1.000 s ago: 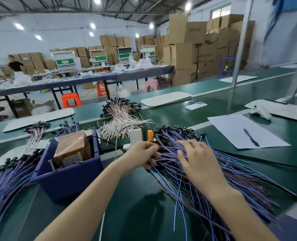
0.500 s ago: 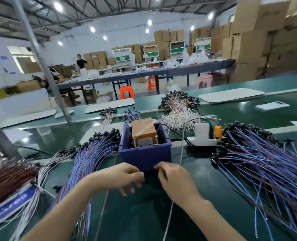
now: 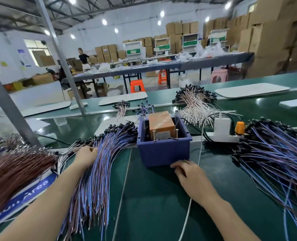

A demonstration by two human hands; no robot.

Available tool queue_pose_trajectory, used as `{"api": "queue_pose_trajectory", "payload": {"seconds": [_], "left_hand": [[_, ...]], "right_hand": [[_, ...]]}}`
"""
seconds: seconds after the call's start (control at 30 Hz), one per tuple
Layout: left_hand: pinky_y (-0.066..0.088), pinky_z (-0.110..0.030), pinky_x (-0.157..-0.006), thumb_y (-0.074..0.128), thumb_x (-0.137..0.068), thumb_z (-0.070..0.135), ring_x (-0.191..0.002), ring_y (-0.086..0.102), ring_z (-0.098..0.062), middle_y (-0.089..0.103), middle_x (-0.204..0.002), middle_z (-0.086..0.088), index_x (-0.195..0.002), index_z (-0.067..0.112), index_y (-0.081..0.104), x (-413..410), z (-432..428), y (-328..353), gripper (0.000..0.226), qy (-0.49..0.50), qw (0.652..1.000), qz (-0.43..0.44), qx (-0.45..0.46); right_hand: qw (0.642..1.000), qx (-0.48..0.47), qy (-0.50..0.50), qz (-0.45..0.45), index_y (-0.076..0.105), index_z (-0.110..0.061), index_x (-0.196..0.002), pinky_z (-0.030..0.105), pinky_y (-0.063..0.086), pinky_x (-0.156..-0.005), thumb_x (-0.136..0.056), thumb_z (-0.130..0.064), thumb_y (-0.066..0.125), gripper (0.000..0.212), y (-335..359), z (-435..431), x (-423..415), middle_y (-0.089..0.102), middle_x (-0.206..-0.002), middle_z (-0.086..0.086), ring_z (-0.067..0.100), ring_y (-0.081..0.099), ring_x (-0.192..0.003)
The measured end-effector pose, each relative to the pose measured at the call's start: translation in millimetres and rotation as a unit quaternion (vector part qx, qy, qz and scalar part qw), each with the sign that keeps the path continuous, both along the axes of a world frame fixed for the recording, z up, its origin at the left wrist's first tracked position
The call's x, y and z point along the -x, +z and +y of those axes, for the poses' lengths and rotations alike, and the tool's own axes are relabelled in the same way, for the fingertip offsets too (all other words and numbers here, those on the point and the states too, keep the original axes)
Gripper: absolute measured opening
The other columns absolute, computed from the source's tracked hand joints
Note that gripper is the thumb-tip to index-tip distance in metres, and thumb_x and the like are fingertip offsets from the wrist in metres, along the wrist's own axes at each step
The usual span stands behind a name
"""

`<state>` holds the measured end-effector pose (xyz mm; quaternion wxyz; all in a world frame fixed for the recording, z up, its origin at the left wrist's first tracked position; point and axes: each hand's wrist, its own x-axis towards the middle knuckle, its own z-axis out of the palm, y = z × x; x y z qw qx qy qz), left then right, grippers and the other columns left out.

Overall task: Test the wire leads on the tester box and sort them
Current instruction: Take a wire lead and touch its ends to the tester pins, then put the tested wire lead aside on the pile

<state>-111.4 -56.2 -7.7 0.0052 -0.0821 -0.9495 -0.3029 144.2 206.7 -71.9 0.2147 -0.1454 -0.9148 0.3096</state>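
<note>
While both forearms reach over a smooth dark-green desk point(image 3: 153, 202), the left hand point(image 3: 86, 158) lies knuckles-up on a long fan of thin wire leads point(image 3: 95, 180), blue, purple and reddish, each tipped with a small black connector. Its fingertips are hidden behind the hand, so I cannot tell whether it pinches a lead or only rests on the pile. The right hand point(image 3: 191, 174) sits palm-down just beside the front corner of a boxy blue plastic bin point(image 3: 163, 153), fingers loosely bent, tips on the desk, gripping nothing that shows.

Inside the bin stands the tester box point(image 3: 161, 125), a squarish orange-brown block with two slim brass pins point(image 3: 153, 135) upright at its front. A second, looser heap of blue leads point(image 3: 274, 162) spreads at the right. Behind the bin lies a tangle of pale pink and white leads point(image 3: 196, 108). A white power strip point(image 3: 222, 137) beside the bin carries an orange plug point(image 3: 239, 127). At far left, stiff brown wires point(image 3: 10, 171) lie packed like a brush.
</note>
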Motion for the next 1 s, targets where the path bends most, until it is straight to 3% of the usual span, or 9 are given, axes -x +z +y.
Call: {"api": "queue_pose_trajectory", "payload": {"seconds": [0.07, 0.13, 0.23, 0.3, 0.47, 0.6, 0.77, 0.9, 1.0], "left_hand": [[0.041, -0.034, -0.079, 0.050, -0.103, 0.021, -0.089, 0.057, -0.029, 0.065, -0.094, -0.016, -0.092, 0.009, 0.066, 2.2, 3.7, -1.7, 0.023, -0.005, 0.999, -0.004, 0.031], [0.043, -0.035, -0.091, 0.053, -0.102, 0.022, -0.106, 0.060, -0.032, 0.067, -0.116, -0.019, -0.115, 0.003, 0.068, 3.7, 6.9, -2.5, 0.027, 0.003, 0.999, 0.002, 0.039], [0.043, -0.037, -0.094, 0.054, -0.102, 0.021, -0.111, 0.059, -0.032, 0.065, -0.128, -0.018, -0.119, 0.003, 0.066, 3.4, 8.3, -2.8, 0.028, 0.013, 0.999, 0.003, 0.042], [0.042, -0.037, -0.094, 0.055, -0.101, 0.019, -0.112, 0.059, -0.031, 0.064, -0.129, -0.018, -0.119, 0.003, 0.065, 4.3, 8.4, -3.0, 0.026, 0.017, 0.999, 0.010, 0.036], [0.041, -0.035, -0.082, 0.051, -0.102, 0.018, -0.092, 0.053, -0.027, 0.066, -0.113, -0.019, -0.115, 0.003, 0.063, 3.3, 9.4, -6.8, 0.023, 0.051, 0.998, 0.037, -0.005], [0.048, -0.044, -0.092, 0.048, -0.103, 0.031, -0.104, 0.057, -0.034, 0.064, -0.113, -0.018, -0.111, 0.008, 0.063, -1.6, 13.8, -9.2, 0.029, 0.009, 0.996, 0.087, -0.011], [0.040, -0.046, -0.103, 0.055, -0.098, 0.049, -0.125, 0.047, -0.034, 0.054, -0.129, -0.014, -0.118, 0.021, 0.063, -8.8, 26.2, -10.1, 0.035, -0.037, 0.992, 0.105, 0.061], [0.036, -0.049, -0.109, 0.054, -0.100, 0.042, -0.127, 0.045, -0.032, 0.053, -0.131, -0.011, -0.119, 0.021, 0.062, -13.3, 35.5, -13.2, 0.029, -0.039, 0.976, 0.141, 0.158], [0.040, -0.048, -0.104, 0.049, -0.102, 0.032, -0.119, 0.050, -0.033, 0.057, -0.123, -0.014, -0.114, 0.014, 0.063, -12.6, 39.1, -12.3, 0.026, -0.002, 0.985, 0.133, 0.105]], "right_hand": [[1.000, 0.005, -0.001, -0.003, 0.068, -0.034, -0.108, 0.015, 0.037, -0.093, -0.101, -0.018, 0.051, 0.024, -0.6, 0.8, 0.0, 0.062, -0.108, -0.019, 0.004, 0.054, -0.109], [1.000, 0.008, -0.003, -0.005, 0.069, -0.034, -0.107, 0.016, 0.038, -0.093, -0.101, -0.017, 0.051, 0.025, -0.6, 0.7, 0.3, 0.062, -0.109, -0.019, 0.004, 0.054, -0.109], [1.000, 0.010, -0.005, 0.003, 0.070, -0.032, -0.104, 0.020, 0.040, -0.095, -0.100, -0.015, 0.052, 0.025, 0.7, -0.3, 0.1, 0.061, -0.105, -0.020, 0.006, 0.055, -0.107], [1.000, 0.012, -0.005, 0.005, 0.070, -0.032, -0.103, 0.021, 0.041, -0.095, -0.100, -0.014, 0.052, 0.025, 1.8, -0.7, -0.5, 0.060, -0.104, -0.020, 0.006, 0.056, -0.106], [1.000, 0.019, -0.007, 0.003, 0.070, -0.032, -0.104, 0.022, 0.044, -0.093, -0.100, -0.015, 0.052, 0.025, 3.7, -1.4, -1.8, 0.063, -0.105, -0.017, 0.006, 0.057, -0.103], [1.000, 0.018, -0.010, 0.002, 0.070, -0.032, -0.103, 0.022, 0.044, -0.093, -0.101, -0.015, 0.052, 0.025, 3.5, -1.0, -1.4, 0.064, -0.107, -0.015, 0.006, 0.057, -0.102], [1.000, 0.023, -0.009, 0.001, 0.069, -0.033, -0.103, 0.023, 0.045, -0.092, -0.101, -0.016, 0.051, 0.026, 2.8, -1.1, -1.5, 0.064, -0.106, -0.015, 0.006, 0.057, -0.101], [1.000, 0.026, -0.010, -0.002, 0.069, -0.034, -0.103, 0.022, 0.045, -0.091, -0.101, -0.016, 0.050, 0.026, 2.8, -1.5, -1.6, 0.063, -0.106, -0.015, 0.006, 0.058, -0.099], [1.000, 0.029, -0.011, -0.001, 0.069, -0.033, -0.103, 0.021, 0.045, -0.091, -0.101, -0.016, 0.050, 0.026, 3.2, -1.6, -1.8, 0.063, -0.106, -0.016, 0.005, 0.058, -0.100]]}}
